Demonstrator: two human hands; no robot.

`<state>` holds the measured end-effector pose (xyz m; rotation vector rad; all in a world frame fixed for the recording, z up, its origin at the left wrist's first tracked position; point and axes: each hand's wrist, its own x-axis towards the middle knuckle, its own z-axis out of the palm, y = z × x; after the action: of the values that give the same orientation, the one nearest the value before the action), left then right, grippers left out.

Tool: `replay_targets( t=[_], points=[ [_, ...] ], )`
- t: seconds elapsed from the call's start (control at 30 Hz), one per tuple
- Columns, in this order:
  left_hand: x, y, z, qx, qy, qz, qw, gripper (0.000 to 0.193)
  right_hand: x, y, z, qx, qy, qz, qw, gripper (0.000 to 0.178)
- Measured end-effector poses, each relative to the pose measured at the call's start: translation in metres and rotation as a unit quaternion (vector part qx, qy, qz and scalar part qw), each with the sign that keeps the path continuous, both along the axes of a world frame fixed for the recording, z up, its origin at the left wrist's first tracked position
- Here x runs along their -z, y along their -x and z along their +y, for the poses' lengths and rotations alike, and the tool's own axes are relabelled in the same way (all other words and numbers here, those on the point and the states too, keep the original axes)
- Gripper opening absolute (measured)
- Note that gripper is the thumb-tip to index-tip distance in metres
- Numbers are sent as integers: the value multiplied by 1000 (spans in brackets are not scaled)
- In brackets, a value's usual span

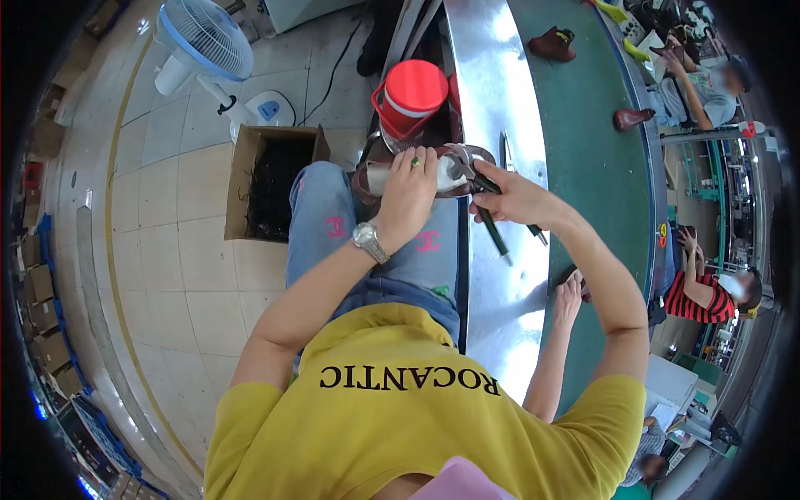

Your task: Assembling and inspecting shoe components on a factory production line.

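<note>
Across my lap, beside the metal bench, lies a brown leather shoe (450,175) with a pale underside showing. My left hand (408,187) is wrapped over its middle and grips it; a ring and a wristwatch are on this side. In my right hand (517,196) is a pair of pliers (493,235) with dark handles. The jaws are at the shoe's right end, though my fingers partly hide where they meet the leather. Beneath and beyond the right hand, a thin pointed tool (505,150) lies on the metal bench (500,75).
A red lidded bucket (415,87) stands just beyond the shoe. Left of my knees is a cardboard box (242,179) with dark contents, and farther off a fan (204,42). On the green conveyor belt (587,125) are brown shoe pieces (554,43); a co-worker's hand (570,296) reaches over it.
</note>
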<state>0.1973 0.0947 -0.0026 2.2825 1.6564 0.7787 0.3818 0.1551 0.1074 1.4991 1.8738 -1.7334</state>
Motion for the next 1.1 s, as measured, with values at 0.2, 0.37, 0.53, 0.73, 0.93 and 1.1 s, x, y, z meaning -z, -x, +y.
replay_targets(
  t=[0.2,0.37,0.53,0.73,0.93,1.1],
  points=[
    [-3,-6,-17,1,-22,-47,999,75,34,-3,-69,129,-130,51,982,60],
    [1,-4,-20,9,-32,-47,998,75,57,-4,-83,121,-231,51,964,58],
    [6,-2,-20,16,-47,-30,998,75,56,-7,-81,88,-274,40,957,58],
    [17,2,-20,32,-112,73,991,66,21,-13,-56,-184,-444,-188,857,59],
    [24,2,-16,29,-122,118,985,62,-12,20,-29,94,-394,-1,914,62],
    [18,4,-13,6,-146,139,979,59,19,6,-28,-97,-349,-96,927,60]
  ],
)
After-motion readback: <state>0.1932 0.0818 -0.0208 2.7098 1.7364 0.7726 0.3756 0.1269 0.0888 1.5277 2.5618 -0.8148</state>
